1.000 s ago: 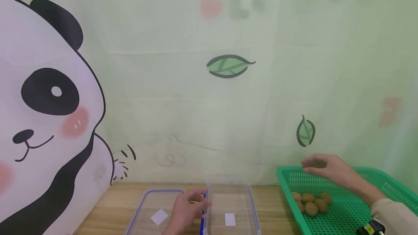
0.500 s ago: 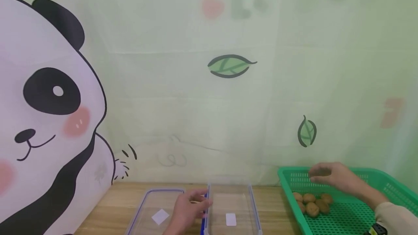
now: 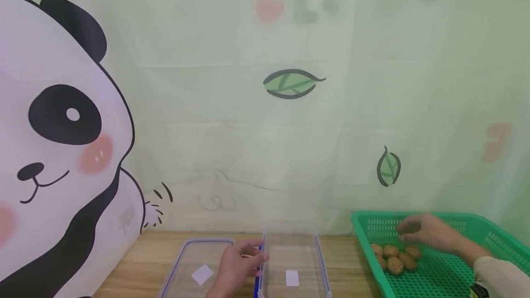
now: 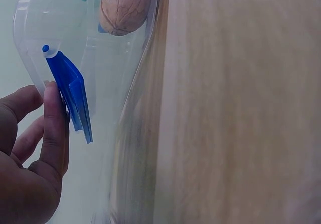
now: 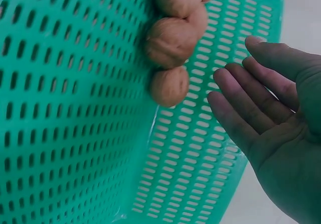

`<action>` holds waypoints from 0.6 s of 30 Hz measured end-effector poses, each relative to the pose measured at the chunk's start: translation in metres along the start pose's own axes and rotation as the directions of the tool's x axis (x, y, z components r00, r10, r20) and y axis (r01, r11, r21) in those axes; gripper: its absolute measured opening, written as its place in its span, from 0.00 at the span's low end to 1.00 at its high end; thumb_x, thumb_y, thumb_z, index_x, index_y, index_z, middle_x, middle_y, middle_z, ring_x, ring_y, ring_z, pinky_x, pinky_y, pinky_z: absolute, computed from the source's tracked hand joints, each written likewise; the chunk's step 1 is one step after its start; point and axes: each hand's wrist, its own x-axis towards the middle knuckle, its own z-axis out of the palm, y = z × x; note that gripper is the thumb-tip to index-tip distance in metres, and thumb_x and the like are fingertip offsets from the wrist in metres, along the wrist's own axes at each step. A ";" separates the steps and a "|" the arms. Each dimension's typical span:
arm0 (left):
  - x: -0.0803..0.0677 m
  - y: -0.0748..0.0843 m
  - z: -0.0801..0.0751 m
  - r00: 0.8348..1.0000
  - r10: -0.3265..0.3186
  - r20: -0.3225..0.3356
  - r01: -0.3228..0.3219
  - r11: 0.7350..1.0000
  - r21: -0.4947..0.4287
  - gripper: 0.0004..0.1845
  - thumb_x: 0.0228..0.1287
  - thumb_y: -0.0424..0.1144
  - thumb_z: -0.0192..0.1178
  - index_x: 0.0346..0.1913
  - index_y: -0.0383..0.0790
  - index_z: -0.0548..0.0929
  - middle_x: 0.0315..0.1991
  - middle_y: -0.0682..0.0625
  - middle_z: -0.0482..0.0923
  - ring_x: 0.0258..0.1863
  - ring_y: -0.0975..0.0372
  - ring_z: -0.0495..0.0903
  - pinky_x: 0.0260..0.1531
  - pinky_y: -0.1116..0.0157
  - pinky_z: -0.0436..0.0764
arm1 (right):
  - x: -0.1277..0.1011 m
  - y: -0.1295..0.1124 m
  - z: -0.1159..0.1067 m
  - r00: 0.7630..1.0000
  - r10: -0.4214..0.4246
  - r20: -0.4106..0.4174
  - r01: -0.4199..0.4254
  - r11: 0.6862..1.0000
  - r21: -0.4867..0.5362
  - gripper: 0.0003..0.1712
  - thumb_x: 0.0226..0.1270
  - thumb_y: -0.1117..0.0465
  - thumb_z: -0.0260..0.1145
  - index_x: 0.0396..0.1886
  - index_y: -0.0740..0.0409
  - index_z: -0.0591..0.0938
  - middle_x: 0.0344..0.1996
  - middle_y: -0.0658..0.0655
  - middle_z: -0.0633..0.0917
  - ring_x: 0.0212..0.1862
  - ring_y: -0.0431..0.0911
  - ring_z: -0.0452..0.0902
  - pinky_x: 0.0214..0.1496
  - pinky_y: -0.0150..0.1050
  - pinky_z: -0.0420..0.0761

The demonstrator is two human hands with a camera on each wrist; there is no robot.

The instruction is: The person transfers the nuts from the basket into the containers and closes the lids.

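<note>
My left hand [image 3: 238, 266] holds the left side of a clear plastic box [image 3: 290, 256] in the head view. Up close in the left wrist view, the fingers [image 4: 52, 128] pinch its rim beside a blue clip [image 4: 72, 86]. A walnut [image 4: 125, 7] shows in the box there. To the right, my right hand [image 3: 426, 231] hangs inside a green basket [image 3: 360, 229], over several walnuts [image 3: 395, 265]. From the right wrist, that hand [image 5: 281, 123] has loosely bent fingers with nothing between them, close to a walnut [image 5: 170, 86].
Left of the box lies a clear lid [image 3: 182, 261] with a blue edge and a white label [image 3: 203, 274]. Another label [image 3: 291, 278] sits on the box. A panda-printed cloth [image 3: 207, 128] hangs behind the wooden table [image 3: 348, 261].
My right hand has lowered into the green basket and shifted slightly right, closer to the walnuts. The left hand stays in place at the box.
</note>
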 end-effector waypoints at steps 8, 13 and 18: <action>0.003 -0.001 0.000 1.000 -0.021 -0.015 0.021 0.999 0.024 0.23 0.67 0.31 0.73 0.63 0.28 0.83 0.42 0.44 0.84 0.38 0.55 0.88 0.35 0.60 0.93 | 0.000 0.009 0.000 0.996 0.073 0.043 -0.073 0.997 -0.002 0.17 0.72 0.64 0.72 0.54 0.73 0.85 0.49 0.68 0.88 0.52 0.66 0.84 0.49 0.59 0.89; 0.002 -0.001 0.000 1.000 -0.024 -0.016 0.024 0.999 0.026 0.24 0.67 0.31 0.73 0.63 0.28 0.83 0.43 0.44 0.84 0.37 0.56 0.88 0.35 0.60 0.93 | -0.001 0.013 0.001 0.996 0.063 0.062 -0.064 0.998 0.004 0.16 0.70 0.67 0.71 0.53 0.74 0.85 0.49 0.68 0.88 0.51 0.66 0.84 0.50 0.62 0.88; 0.001 -0.002 -0.001 1.000 -0.012 -0.005 0.012 1.000 0.020 0.24 0.67 0.31 0.73 0.63 0.27 0.82 0.42 0.44 0.84 0.38 0.55 0.88 0.36 0.59 0.93 | -0.002 0.019 0.002 0.994 0.057 0.089 -0.057 0.998 -0.001 0.17 0.69 0.69 0.71 0.52 0.76 0.85 0.47 0.68 0.88 0.50 0.66 0.84 0.49 0.61 0.89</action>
